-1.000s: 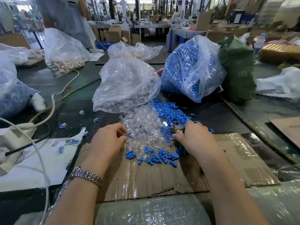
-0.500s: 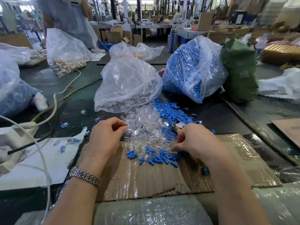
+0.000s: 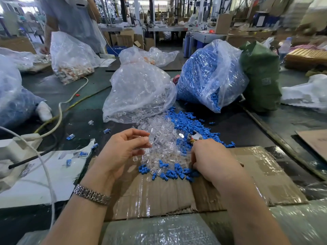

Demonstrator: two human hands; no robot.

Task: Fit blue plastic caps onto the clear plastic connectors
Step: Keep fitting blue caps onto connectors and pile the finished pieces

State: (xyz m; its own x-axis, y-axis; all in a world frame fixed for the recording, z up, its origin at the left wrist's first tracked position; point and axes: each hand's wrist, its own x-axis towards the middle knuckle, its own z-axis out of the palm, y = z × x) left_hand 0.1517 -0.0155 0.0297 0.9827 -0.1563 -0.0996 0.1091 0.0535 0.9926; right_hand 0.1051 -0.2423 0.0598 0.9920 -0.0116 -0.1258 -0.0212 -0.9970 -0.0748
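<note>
The left hand (image 3: 122, 152), a metal watch band (image 3: 92, 194) at its wrist, hovers palm-up at the near left edge of the heap of small clear plastic connectors (image 3: 164, 138), thumb and fingertips pinching one clear piece. The right hand (image 3: 212, 161) lies knuckles-up, fingers curled down into the loose blue plastic caps (image 3: 169, 171) on the brown cardboard sheet (image 3: 261, 174); what they grip I cannot tell. More caps spill from the clear plastic bag of blue caps (image 3: 210, 75) on the table (image 3: 238, 128).

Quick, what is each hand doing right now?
Left hand: pinching a clear connector.
Right hand: fingers curled among the blue caps; grip hidden.
</note>
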